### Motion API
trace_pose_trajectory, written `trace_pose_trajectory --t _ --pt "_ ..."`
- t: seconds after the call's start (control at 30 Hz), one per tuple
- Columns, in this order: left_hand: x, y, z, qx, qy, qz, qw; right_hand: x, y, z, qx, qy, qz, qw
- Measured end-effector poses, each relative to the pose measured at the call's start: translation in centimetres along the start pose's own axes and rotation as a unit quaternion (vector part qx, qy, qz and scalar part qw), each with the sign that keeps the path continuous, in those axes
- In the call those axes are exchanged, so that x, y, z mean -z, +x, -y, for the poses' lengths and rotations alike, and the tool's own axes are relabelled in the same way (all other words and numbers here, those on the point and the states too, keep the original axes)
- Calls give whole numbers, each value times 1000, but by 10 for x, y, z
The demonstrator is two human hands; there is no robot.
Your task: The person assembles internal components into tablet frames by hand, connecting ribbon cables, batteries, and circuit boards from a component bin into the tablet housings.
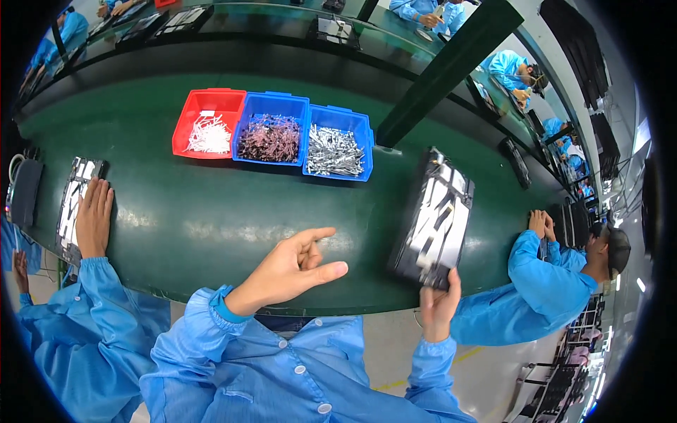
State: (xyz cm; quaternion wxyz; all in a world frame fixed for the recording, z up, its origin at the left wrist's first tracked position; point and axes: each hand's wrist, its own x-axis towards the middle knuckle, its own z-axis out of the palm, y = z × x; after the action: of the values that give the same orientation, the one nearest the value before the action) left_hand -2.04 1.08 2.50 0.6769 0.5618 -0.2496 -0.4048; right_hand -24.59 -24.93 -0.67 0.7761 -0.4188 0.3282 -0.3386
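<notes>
Device (pixel 441 215) in right hand (pixel 440 303)

Flat rectangular device (pixel 443 215), black-edged; exposed face silver-white with dark strips. Near end held in the right hand (pixel 440 304), long axis pointing away, over green table (pixel 367 218).

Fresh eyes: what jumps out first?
On the green table stand a red bin of white pieces and, right of it, two blue bins of brownish-red and silvery pieces. To their lower right, the right hand grips a black-and-silver device; left of it hangs the empty left hand.
</notes>
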Motion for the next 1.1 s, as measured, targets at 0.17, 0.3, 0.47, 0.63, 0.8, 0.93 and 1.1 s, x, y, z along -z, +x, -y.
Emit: trace_pose_trajectory --t 0.17,0.3,0.47,0.63,0.8,0.93,1.1 --pt "9 -6 4 32 135 -29 990 1 105 26 -74 -12 -21 997" --pt "18 -4 5 29 198 -37 979 -22 210 34 -32 -47 -1 998" --pt "29 3 27 32 175 -78 981 -70 283 24 45 77 48 995" --pt "31 -2 21 50 164 -70 983 -95 283 9 103 103 55 988" --pt "37 0 16 57 185 -58 979 -95 277 10 108 33 136 984" --pt "40 0 11 28 224 -62 972 -95 291 4 144 -27 153 977" --pt "46 -8 -2 19 246 -96 964 -100 276 -5 206 -191 128 951"
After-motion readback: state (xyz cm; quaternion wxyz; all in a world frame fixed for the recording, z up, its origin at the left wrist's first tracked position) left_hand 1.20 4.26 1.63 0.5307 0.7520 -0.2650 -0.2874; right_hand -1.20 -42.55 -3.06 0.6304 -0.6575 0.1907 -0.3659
